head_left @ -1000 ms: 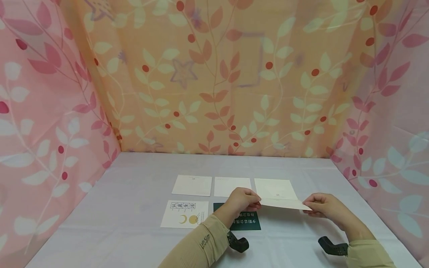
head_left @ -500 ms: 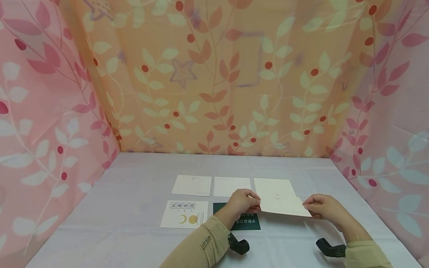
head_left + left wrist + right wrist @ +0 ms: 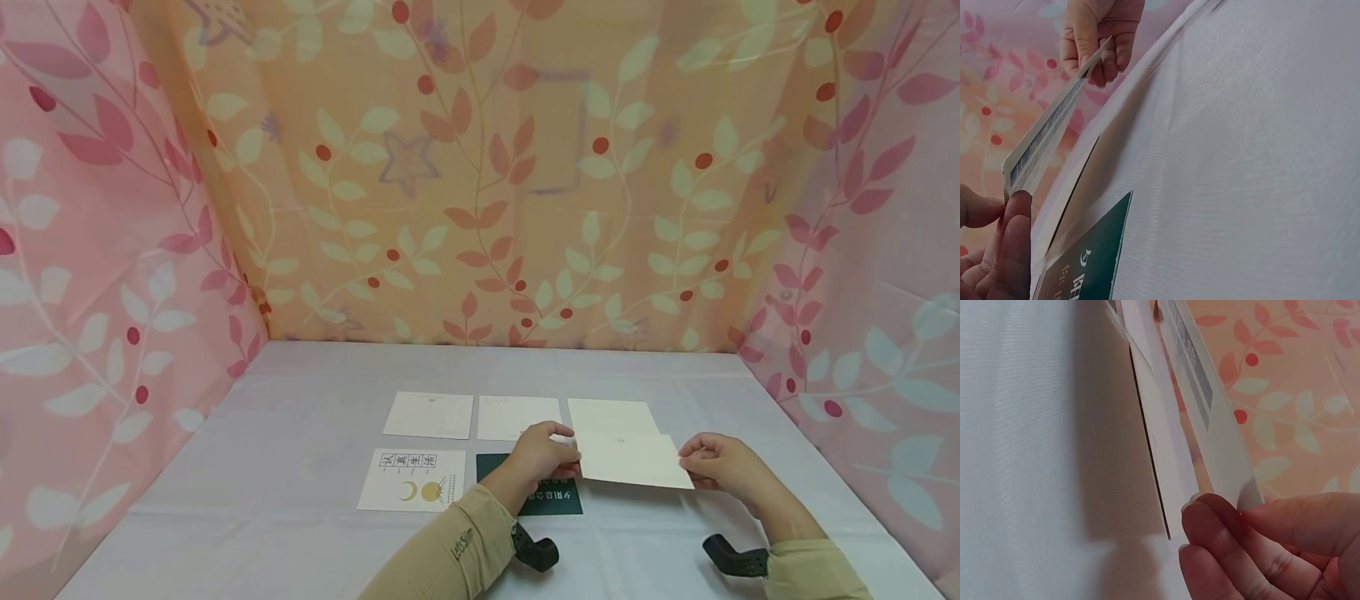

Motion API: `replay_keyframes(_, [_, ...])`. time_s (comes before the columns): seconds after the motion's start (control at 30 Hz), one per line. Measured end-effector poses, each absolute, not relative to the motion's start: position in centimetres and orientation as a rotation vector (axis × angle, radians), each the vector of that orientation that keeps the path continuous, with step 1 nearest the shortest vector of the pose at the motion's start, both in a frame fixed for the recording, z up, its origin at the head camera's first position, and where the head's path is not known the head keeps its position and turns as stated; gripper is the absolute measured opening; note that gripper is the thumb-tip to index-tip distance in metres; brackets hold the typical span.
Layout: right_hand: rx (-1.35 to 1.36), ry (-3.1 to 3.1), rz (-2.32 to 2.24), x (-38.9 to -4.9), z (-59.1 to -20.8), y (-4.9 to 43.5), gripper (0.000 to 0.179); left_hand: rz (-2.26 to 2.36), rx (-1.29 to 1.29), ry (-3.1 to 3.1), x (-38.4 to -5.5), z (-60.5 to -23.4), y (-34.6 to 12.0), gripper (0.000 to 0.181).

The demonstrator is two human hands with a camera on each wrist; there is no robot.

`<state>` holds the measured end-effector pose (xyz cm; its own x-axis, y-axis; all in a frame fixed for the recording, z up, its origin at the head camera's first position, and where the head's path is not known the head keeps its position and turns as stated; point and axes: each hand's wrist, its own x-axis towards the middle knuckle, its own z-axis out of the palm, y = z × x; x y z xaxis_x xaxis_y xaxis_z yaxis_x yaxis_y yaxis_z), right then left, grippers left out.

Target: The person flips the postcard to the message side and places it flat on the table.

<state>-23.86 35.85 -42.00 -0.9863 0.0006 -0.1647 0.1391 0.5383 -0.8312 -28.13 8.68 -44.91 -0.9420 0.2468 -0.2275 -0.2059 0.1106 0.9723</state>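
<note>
A blank-looking white card (image 3: 637, 462) is held up off the cloth, its pale face toward the head camera. My left hand (image 3: 538, 458) pinches its left edge between thumb and fingers. At the opposite edge my right hand (image 3: 722, 463) pinches it the same way. Dark printed bands on the card's underside (image 3: 1191, 353) show in the right wrist view. Behind it, and partly covered by it, another white card (image 3: 611, 414) lies on the cloth. My left hand and wrist hide part of a dark green card (image 3: 558, 498) with white lettering.
Two more white cards, one at the left (image 3: 428, 416) and one in the middle (image 3: 517, 415), lie in the back row. A white card with a moon print (image 3: 411, 481) lies front left. White cloth (image 3: 285, 533) covers the table; patterned curtains (image 3: 480, 167) enclose it.
The held card has tilted from a thin, nearly edge-on strip to showing its broad pale face, its near edge lower in view. Both hands keep their pinch and shift only slightly.
</note>
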Motion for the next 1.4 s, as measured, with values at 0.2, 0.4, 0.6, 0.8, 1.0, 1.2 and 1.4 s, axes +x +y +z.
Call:
replay_keyframes(0.2, [0.127,2.618,-1.446,-23.9,-41.9,35.9,0.023,1.879,0.034,2.078,-27.9,-44.7,8.8,0.029])
replay_keyframes(0.4, [0.17,2.624,-1.431,-23.9,-42.0,35.9,0.022,1.842,0.034,2.117,-27.7,-44.6,8.9,0.023])
replay_keyframes(0.6, [0.212,2.621,-1.417,-23.8,-42.1,35.7,0.02,1.825,0.044,2.139,-27.4,-44.3,8.9,0.026])
replay_keyframes(0.8, [0.239,2.625,-1.391,-23.7,-42.1,35.6,0.017,1.755,0.06,2.217,-27.3,-44.1,9.0,0.025])
replay_keyframes(1.0, [0.249,2.643,-1.355,-23.7,-42.1,35.7,0.014,1.645,0.124,2.303,-27.1,-43.7,9.0,0.019])
replay_keyframes(1.2, [0.265,2.657,-1.315,-23.7,-42.2,35.8,0.014,1.655,0.14,2.253,-27.1,-43.9,8.9,0.015])
replay_keyframes(1.4, [0.281,2.664,-1.271,-23.8,-42.7,35.9,0.014,1.706,0.108,2.175,-27.1,-44.0,8.8,0.014])
